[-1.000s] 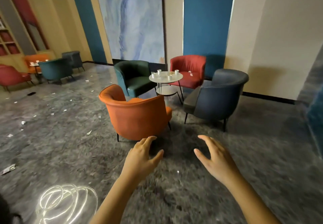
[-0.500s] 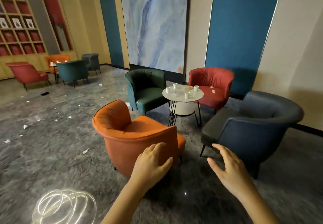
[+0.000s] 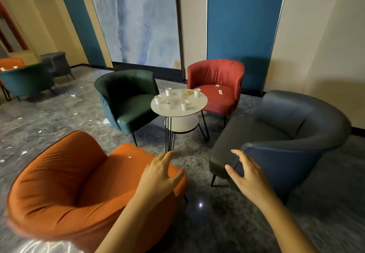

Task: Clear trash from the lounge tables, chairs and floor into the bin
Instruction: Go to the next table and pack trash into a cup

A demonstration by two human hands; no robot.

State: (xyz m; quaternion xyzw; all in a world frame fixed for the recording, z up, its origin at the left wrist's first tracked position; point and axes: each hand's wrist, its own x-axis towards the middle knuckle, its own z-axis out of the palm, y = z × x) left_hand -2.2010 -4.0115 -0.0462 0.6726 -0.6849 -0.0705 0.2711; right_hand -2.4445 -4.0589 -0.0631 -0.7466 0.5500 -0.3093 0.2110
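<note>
I am looking at both grips held out ahead of me, each one empty, with fingers spread and loosely bent. The left grip (image 3: 160,173) is hovering over the front edge of the orange armchair (image 3: 65,173); I cannot tell whether it is touching the cushion. The right grip (image 3: 246,175) is hanging in front of the near arm of the grey-blue armchair (image 3: 296,126), apart from the left one, with the grey floor (image 3: 217,223) showing between them.

The trash is lying beyond both grips. Closest is a small white scrap (image 3: 130,156) sitting on the orange seat, just left of the left grip and not touched by it. Farther on, the round white bench (image 3: 194,103) is carrying four paper cups (image 3: 184,105), all standing upright, with some clear items among them that I cannot make out. Behind it, two paper bits (image 3: 220,92) are lying on the seat of the red armchair (image 3: 215,73). A folded paper (image 3: 106,122) is lying on the floor beside the green armchair (image 3: 126,94), and more litter (image 3: 24,152) is dotting the floor off to the left, well apart from either grip.
</note>
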